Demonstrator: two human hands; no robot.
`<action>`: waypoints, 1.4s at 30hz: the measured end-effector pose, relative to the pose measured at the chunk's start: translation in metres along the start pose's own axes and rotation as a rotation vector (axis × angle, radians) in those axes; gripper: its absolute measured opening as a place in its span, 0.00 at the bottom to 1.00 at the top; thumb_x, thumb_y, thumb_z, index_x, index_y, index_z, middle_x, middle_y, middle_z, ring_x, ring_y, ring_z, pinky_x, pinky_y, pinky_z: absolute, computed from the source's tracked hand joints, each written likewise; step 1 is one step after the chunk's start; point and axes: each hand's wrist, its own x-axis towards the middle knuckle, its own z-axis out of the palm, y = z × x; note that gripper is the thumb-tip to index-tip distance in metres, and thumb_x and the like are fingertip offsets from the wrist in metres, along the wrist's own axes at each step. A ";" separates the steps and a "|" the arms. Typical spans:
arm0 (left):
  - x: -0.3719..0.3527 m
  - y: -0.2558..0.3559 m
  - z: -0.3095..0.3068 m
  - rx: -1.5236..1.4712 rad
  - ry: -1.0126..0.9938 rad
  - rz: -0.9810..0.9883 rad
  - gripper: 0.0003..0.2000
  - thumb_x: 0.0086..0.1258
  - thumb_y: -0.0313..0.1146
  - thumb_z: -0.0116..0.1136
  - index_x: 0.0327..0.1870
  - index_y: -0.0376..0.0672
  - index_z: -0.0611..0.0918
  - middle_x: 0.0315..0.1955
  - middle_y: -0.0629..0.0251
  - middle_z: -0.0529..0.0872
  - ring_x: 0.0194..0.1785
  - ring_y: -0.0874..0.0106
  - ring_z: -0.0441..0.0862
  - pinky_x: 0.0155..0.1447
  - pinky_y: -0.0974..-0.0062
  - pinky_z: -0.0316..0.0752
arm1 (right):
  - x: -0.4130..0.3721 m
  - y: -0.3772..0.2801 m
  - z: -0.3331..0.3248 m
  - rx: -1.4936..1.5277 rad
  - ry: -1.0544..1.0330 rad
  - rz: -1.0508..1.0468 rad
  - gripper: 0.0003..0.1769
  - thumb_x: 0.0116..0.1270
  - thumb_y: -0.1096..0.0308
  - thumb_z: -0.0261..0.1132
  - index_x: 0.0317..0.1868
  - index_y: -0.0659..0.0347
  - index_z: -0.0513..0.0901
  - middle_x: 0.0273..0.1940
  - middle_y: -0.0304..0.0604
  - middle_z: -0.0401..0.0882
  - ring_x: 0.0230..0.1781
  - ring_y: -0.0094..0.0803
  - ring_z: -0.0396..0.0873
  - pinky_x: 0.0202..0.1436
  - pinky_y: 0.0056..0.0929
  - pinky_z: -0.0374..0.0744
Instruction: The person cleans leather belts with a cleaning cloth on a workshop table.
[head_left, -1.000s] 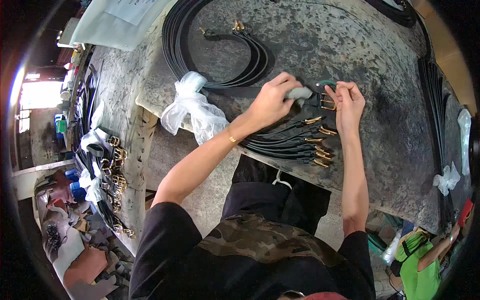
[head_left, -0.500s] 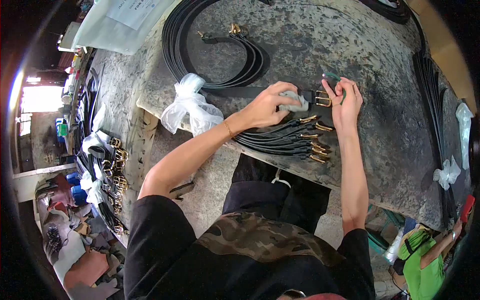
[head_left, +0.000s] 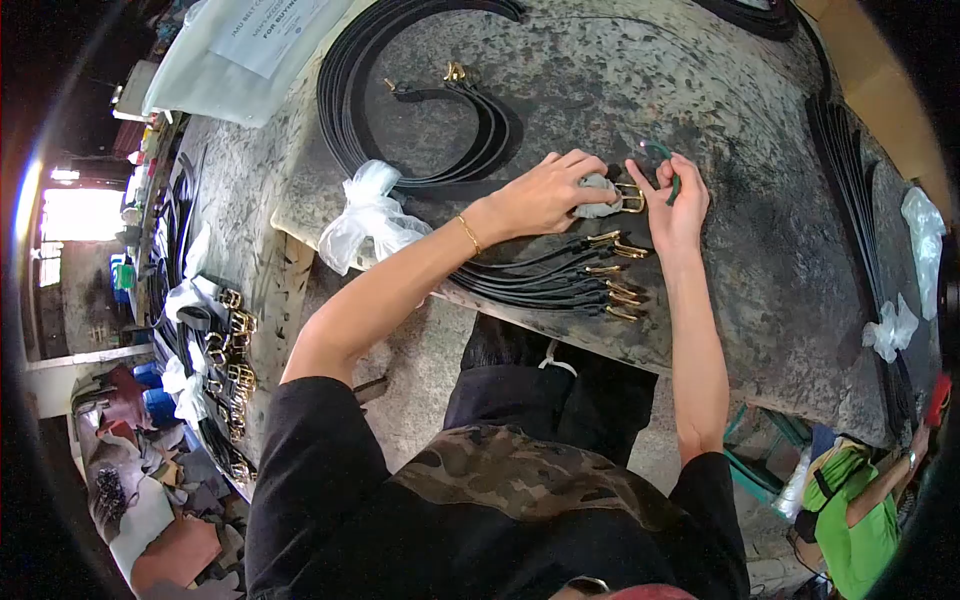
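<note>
My left hand (head_left: 560,193) is closed on a grey cloth (head_left: 597,196), pressed against a black belt beside its gold buckle (head_left: 630,198). My right hand (head_left: 680,200), just right of the buckle, has its index finger extended and its other fingers curled round a thin green tool (head_left: 674,180). Below my hands lies a row of black belts (head_left: 540,284) with gold buckles at their right ends. More black belts (head_left: 345,110) curve in a bundle at the upper left, beside white plastic wrap (head_left: 372,215).
The worn table (head_left: 780,320) carries another belt bundle (head_left: 850,180) with a plastic tie at the right. Buckled belts (head_left: 235,350) lie at the left, above leather scraps (head_left: 175,545). A person in green (head_left: 860,530) is at the lower right. A plastic bag (head_left: 200,70) lies upper left.
My left hand and the cloth have moved up to the buckle, covering the belt end beside it. My right hand has shifted slightly left with the green tool. The view has shifted a little.
</note>
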 end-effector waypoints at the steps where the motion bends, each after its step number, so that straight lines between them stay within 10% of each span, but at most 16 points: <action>1: 0.001 -0.002 -0.003 -0.020 -0.037 0.013 0.23 0.52 0.23 0.61 0.53 0.49 0.83 0.54 0.58 0.75 0.62 0.57 0.71 0.62 0.59 0.69 | -0.001 -0.001 0.003 0.008 -0.002 0.003 0.02 0.71 0.76 0.56 0.38 0.65 0.75 0.27 0.34 0.64 0.27 0.21 0.64 0.66 0.63 0.76; 10: -0.039 0.004 -0.028 -0.003 0.133 -0.016 0.06 0.59 0.32 0.65 0.27 0.40 0.83 0.40 0.62 0.80 0.53 0.62 0.76 0.59 0.62 0.66 | 0.003 0.003 -0.005 -0.024 -0.054 -0.014 0.03 0.71 0.77 0.56 0.41 0.66 0.76 0.28 0.34 0.64 0.27 0.21 0.64 0.68 0.65 0.73; 29: -0.028 0.006 0.009 0.140 0.200 -0.041 0.15 0.59 0.32 0.69 0.48 0.42 0.84 0.40 0.63 0.78 0.43 0.63 0.75 0.46 0.66 0.72 | 0.005 -0.004 -0.007 -0.047 -0.104 0.056 0.07 0.71 0.75 0.58 0.47 0.67 0.78 0.29 0.35 0.68 0.30 0.22 0.68 0.70 0.60 0.72; 39: -0.026 0.018 0.004 0.173 0.172 -0.145 0.14 0.62 0.33 0.66 0.48 0.42 0.85 0.39 0.63 0.76 0.46 0.64 0.74 0.49 0.65 0.71 | -0.034 -0.072 -0.039 -0.304 -0.025 -0.203 0.14 0.70 0.74 0.64 0.56 0.64 0.79 0.41 0.42 0.86 0.31 0.16 0.79 0.25 0.12 0.71; 42: -0.029 0.016 0.007 0.147 0.184 -0.120 0.13 0.61 0.31 0.66 0.47 0.43 0.86 0.39 0.64 0.76 0.46 0.64 0.75 0.48 0.65 0.71 | -0.091 -0.115 -0.066 -0.443 0.146 -0.287 0.19 0.68 0.71 0.68 0.57 0.68 0.78 0.44 0.45 0.85 0.30 0.17 0.75 0.28 0.17 0.68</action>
